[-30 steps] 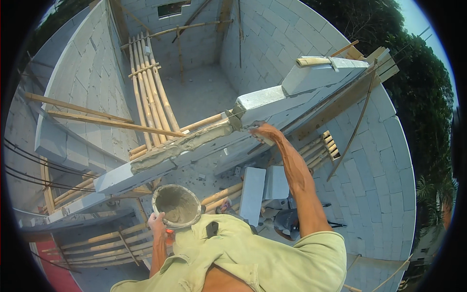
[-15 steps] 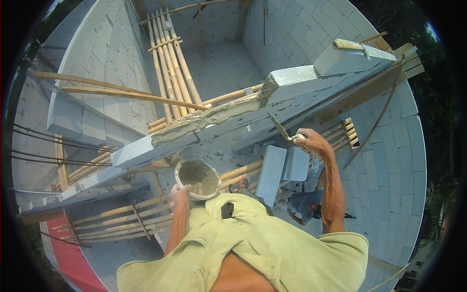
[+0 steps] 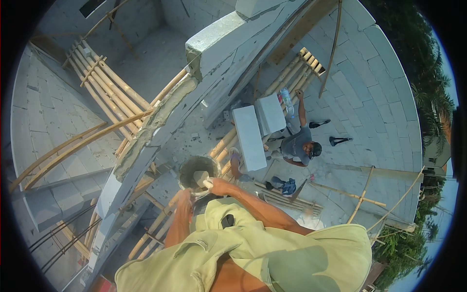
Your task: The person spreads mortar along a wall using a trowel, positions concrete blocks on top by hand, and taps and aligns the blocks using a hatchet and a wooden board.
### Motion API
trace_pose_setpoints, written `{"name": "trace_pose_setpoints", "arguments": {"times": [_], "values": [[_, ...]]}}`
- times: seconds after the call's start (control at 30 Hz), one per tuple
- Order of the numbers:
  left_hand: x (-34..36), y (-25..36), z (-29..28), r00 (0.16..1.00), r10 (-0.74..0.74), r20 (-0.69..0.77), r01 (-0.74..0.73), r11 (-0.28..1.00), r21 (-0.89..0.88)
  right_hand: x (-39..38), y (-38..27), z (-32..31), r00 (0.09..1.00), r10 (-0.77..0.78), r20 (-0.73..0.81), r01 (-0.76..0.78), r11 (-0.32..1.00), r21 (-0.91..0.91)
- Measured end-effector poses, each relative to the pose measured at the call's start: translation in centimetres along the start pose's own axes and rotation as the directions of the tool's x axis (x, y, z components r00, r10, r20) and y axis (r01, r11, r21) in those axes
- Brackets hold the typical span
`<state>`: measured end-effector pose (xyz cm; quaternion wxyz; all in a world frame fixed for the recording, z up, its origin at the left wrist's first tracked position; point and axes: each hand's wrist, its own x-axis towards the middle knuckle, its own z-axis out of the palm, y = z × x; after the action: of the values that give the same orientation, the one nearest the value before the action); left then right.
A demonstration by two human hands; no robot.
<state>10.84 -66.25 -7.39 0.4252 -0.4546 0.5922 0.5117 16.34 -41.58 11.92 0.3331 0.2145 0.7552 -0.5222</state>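
A round grey bucket with wet mortar hangs in front of my chest. My left hand grips its near rim from below. My right hand is closed on a trowel handle at the bucket's right edge. The trowel blade lies in the mortar. Just beyond the bucket runs the top of a grey block wall, with a strip of fresh mortar spread along it. A pale block sits on the wall farther along.
Bamboo scaffold poles cross below on the left. Two pale blocks lie on a bamboo platform to the right. Another person in a grey shirt stands on the ground below, one arm raised. Trees line the right edge.
My right hand has come down from the wall top to the bucket, and the trowel blade now sits in the mortar. The view has swung toward the wall's near end.
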Motion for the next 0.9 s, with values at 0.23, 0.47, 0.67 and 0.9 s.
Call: {"name": "trace_pose_setpoints", "arguments": {"times": [0.23,0.47,0.67,0.9], "values": [[-2.1,-1.0,4.0,0.997,0.036,-0.073,-0.008,0.937,0.35,0.1,11.5,-2.1,0.972,0.201,0.121,-0.232,0.9,0.369],[6.6,-4.1,5.3,0.976,0.213,-0.037,-0.19,0.926,0.328,2.8,23.8,-1.8,0.889,0.449,-0.086,-0.351,0.791,0.501],[16.0,-4.8,14.7,0.966,0.204,0.159,-0.236,0.447,0.863,2.7,39.6,-1.6,0.624,0.628,-0.465,-0.347,0.756,0.555],[23.7,-4.2,15.6,0.808,0.342,0.481,-0.504,-0.023,0.863,13.5,53.6,-7.1,0.797,0.448,-0.406,-0.326,0.884,0.336]]}}
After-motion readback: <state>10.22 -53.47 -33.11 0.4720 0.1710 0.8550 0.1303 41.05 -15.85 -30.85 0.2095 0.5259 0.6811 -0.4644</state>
